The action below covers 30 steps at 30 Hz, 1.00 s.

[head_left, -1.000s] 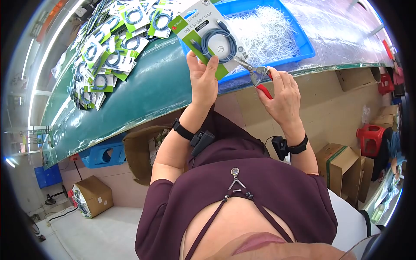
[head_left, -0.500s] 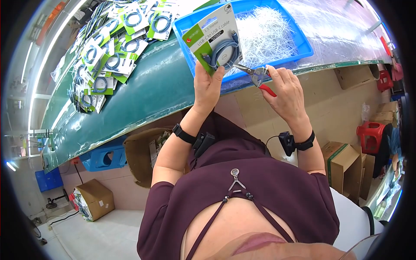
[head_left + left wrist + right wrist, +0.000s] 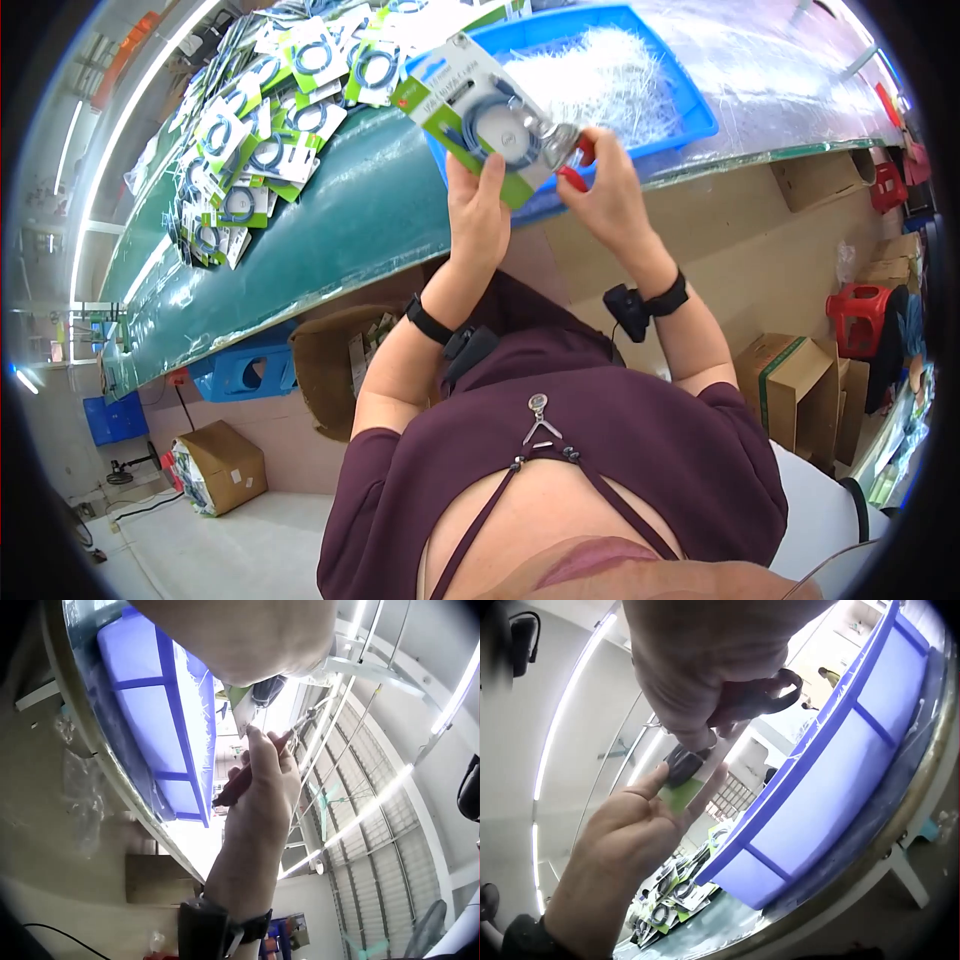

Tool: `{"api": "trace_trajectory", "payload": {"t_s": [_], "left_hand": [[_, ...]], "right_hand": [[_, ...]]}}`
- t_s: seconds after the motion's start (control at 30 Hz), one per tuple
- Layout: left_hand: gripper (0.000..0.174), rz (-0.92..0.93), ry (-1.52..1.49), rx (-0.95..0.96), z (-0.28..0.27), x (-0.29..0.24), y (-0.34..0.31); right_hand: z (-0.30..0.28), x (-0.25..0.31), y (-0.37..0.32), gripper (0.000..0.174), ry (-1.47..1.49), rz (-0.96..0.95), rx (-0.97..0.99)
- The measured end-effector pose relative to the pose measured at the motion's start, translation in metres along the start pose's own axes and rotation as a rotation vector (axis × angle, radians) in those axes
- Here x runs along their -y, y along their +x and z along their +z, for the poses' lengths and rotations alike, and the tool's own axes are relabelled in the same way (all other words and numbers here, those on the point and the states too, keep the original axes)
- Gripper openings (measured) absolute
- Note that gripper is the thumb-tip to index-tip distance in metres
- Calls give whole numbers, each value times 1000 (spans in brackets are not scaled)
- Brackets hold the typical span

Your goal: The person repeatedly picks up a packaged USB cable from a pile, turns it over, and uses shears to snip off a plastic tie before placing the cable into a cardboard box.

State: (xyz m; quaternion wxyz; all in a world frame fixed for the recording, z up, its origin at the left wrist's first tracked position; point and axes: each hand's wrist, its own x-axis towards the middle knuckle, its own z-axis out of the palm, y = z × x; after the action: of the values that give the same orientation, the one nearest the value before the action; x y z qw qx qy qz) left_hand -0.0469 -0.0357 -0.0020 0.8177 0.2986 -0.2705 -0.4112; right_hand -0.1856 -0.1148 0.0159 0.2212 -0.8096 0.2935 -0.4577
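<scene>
My left hand (image 3: pixel 478 215) pinches the lower edge of a carded USB-C cable (image 3: pixel 470 125), thumb in front and fingers behind. The card is white and green, with a coiled blue-grey cable on its face, and is held up over the near table edge. With my right hand (image 3: pixel 612 195) I grip red-handled cutting pliers (image 3: pixel 562 148). Their metal head overlaps the right part of the coil in the head view. In the left wrist view, the right hand (image 3: pixel 262 776) has its fingers around the handles; the pliers' tips are hidden there.
Behind the card stands a blue bin (image 3: pixel 690 130) holding many thin white strips (image 3: pixel 620 85). A large heap of carded cables (image 3: pixel 240 150) covers the left of the green table (image 3: pixel 350 190). Cardboard boxes (image 3: pixel 785 385) and a red stool (image 3: pixel 858 315) stand at the right.
The card turned more edge-on half a second ago, and now faces me again, leaning left. My right hand has moved left with the pliers, bringing their head over the coil.
</scene>
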Motion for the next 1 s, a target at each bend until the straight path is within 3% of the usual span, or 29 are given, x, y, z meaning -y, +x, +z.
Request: {"api": "trace_trajectory", "payload": {"t_s": [0.23,0.43,0.5,0.63,0.7,0.73,0.8,0.83,0.87,0.9,0.93,1.0], "left_hand": [[43,88,58,-20,-10,10,-4],[33,120,76,-136,-26,-7,-9],[29,156,67,-276,-43,-29,-12],[39,302,163,-627,-112,-114,-47],[43,435,338,-587,-154,-150,-92],[43,442,410,-659,-161,-167,-119],[45,439,490,-818,-190,-184,-171],[46,419,501,-907,-211,-189,-200],[46,416,504,-930,-246,-189,-234],[48,278,684,-1009,-291,-179,-271],[51,121,863,-1100,-325,-167,-305],[62,-222,1492,-1097,-390,-139,-369]], "right_hand": [[30,-4,1,48,21,-42,52],[51,6,13,45,-24,-103,49],[46,0,23,45,-40,-116,26],[31,-22,52,45,-109,-126,63],[22,-47,63,50,-358,-4,166],[16,-56,64,50,-353,-11,165],[7,-71,64,58,32,177,202],[4,-69,60,58,37,171,216],[0,-61,52,61,550,353,244],[-3,-55,47,65,1062,548,272],[-1,-55,43,65,1155,526,285],[6,-51,32,67,1250,530,309]]}}
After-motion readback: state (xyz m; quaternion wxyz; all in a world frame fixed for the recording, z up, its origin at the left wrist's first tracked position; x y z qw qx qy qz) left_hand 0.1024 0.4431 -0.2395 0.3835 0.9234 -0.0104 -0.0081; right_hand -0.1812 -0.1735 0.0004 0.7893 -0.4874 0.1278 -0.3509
